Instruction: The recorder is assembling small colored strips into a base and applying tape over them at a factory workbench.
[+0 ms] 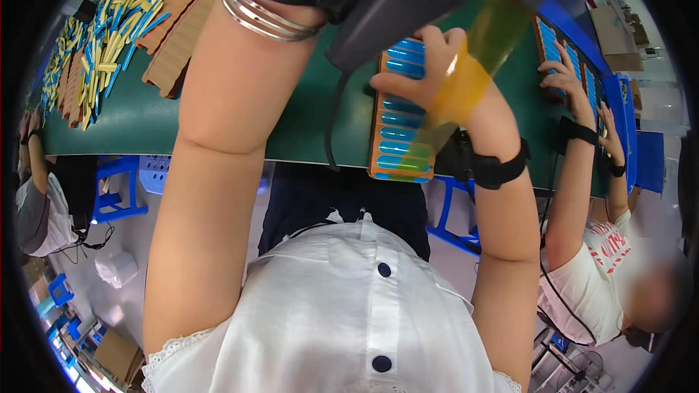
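Observation:
My right hand (440,65) rests over a shallow brown tray (373,142) filled with a column of blue, shiny strip-like pieces (400,132). Its thumb stretches left across the tray and the fingers stand apart from it near the far end; some fingertips are hidden. A translucent yellow band (502,25), resembling tape, crosses in front of this hand and wrist down over the tray's near end, blurred at its top. My left forearm, with silver bangles (255,13), reaches up past the top edge, and a black device covers its wrist; the left hand itself is out of sight.
A heap of yellow and blue strips (109,36) and ridged brown trays (175,51) lie at the left of the green table (291,131). A dark cable hangs mid-table. On the right, a co-worker's hands (571,84) touch similar blue-filled trays. Blue stools stand below.

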Tool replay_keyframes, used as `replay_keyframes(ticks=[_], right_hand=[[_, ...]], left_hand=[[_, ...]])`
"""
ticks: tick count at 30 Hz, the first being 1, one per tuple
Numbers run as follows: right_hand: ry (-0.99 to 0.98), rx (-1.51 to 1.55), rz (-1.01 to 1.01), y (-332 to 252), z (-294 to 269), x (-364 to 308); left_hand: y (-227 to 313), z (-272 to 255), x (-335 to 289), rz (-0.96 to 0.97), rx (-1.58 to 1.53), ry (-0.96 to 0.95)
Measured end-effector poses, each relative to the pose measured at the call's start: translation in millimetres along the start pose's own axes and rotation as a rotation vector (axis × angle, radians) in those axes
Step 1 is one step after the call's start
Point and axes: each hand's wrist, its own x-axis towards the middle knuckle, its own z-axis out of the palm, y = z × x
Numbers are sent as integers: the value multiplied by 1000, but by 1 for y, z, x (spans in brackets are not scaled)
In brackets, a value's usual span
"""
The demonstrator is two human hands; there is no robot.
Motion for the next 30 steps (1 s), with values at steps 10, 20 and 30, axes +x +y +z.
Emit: replay_keyframes(ticks=[10,20,30], right_hand=[[452,-56,-444,-5,9,-135],[459,-109,-425,19,50,-140],[414,-169,-379,12,47,-144]], left_hand=[[-11,-18,7,9,65,112],[-13,-26,8,3,161,195],[-17,-38,14,-1,237,249]])
